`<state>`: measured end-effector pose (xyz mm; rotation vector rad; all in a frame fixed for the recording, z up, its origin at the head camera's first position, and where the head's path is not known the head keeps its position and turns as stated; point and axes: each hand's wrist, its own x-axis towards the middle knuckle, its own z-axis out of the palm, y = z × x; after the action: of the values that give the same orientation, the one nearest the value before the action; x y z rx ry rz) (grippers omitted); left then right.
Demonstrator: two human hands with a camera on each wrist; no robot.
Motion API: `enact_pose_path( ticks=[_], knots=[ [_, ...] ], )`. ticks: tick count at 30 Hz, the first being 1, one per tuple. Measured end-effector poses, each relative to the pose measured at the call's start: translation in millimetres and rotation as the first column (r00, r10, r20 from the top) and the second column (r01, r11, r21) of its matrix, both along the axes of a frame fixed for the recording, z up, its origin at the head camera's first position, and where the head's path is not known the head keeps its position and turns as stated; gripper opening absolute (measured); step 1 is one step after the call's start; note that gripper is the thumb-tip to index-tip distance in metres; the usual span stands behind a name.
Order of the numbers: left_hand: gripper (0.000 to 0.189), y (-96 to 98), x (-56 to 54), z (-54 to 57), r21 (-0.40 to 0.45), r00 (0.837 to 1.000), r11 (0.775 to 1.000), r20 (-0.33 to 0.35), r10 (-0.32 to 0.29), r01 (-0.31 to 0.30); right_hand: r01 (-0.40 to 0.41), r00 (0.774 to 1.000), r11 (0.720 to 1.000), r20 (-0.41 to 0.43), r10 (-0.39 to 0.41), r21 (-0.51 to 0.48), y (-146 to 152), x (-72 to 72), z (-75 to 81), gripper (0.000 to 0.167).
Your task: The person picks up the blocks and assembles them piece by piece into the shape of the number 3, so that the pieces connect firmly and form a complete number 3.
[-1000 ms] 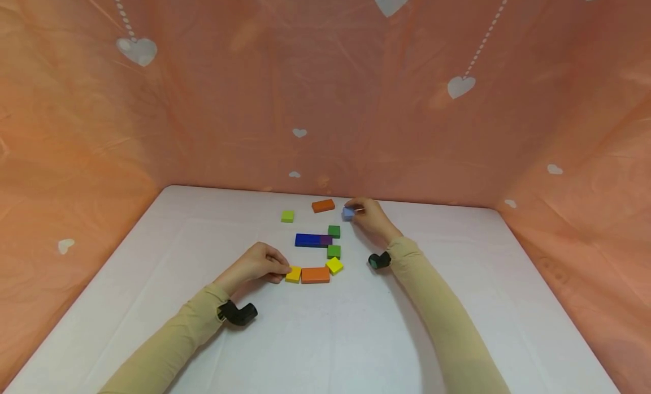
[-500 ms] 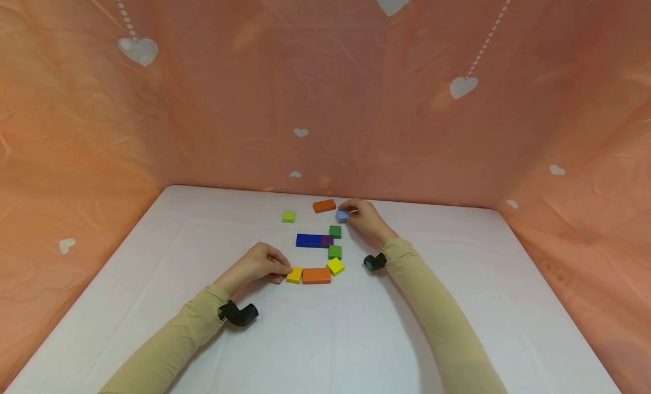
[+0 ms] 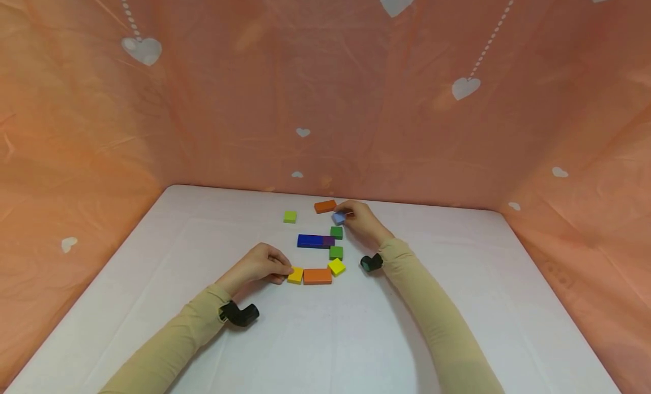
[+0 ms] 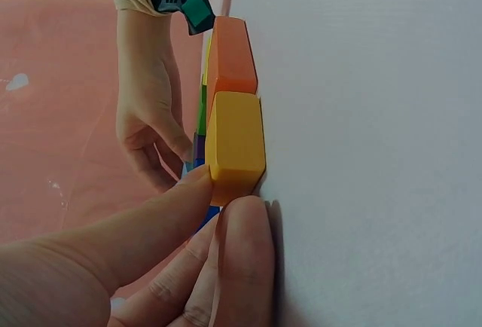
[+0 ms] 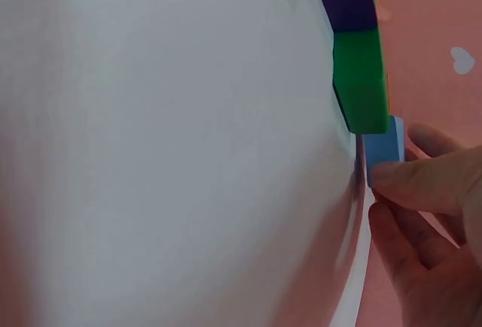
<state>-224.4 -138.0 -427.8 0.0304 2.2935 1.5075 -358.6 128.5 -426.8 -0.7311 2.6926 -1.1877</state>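
My left hand (image 3: 260, 264) pinches the near-left end of a golden yellow block (image 3: 295, 276) between thumb and fingers. In the left wrist view this block (image 4: 239, 132) lies end to end with an orange block (image 4: 233, 56). My right hand (image 3: 360, 219) holds a light blue block (image 3: 338, 218) with thumb and fingertips, just behind a dark green block (image 3: 336, 232). From the right wrist view, the blue block (image 5: 382, 150) shows beside the green block (image 5: 361, 82), its lower end under the thumb. A tilted yellow block (image 3: 336, 267) sits at the orange block's right end.
Dark blue and purple blocks form a bar (image 3: 311, 241) in the middle, between the dark green block and another green block (image 3: 336, 252). Farther back lie a lime block (image 3: 290, 216) and an orange block (image 3: 325, 206). A pink cloth with hearts (image 3: 325, 100) rises behind the white table (image 3: 458, 258).
My right hand has moved left and slightly nearer with the light blue block, closer to the dark green block. My left hand stays at the golden yellow block.
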Motion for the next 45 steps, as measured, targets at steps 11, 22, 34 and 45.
enact_pose_path(
  ticks=[11, 22, 34, 45],
  knots=[
    [0.015, 0.1, 0.0, 0.0, 0.016, 1.000, 1.000, 0.003, -0.009, 0.009, -0.029, 1.000, 0.999, -0.012, 0.029, 0.029, -3.1, 0.0, -1.5, 0.031],
    [0.016, 0.4, 0.5, 1.3, 0.015, 1.000, 1.000, 0.006, -0.008, 0.008, -0.027, 0.999, 1.000, 0.043, 0.026, 0.013, -7.3, 0.8, -1.0, 0.035],
    [0.016, -1.2, 0.6, 1.1, 0.027, 1.000, 0.999, 0.016, -0.018, 0.017, -0.054, 0.998, 0.998, 0.009, 0.054, 0.032, -3.9, 1.9, 2.6, 0.035],
    [0.014, -0.6, -0.1, 1.0, 0.020, 1.000, 1.000, 0.017, -0.011, 0.010, -0.053, 0.999, 0.998, 0.010, 0.052, 0.044, -2.1, 2.5, 6.3, 0.037]
  ],
)
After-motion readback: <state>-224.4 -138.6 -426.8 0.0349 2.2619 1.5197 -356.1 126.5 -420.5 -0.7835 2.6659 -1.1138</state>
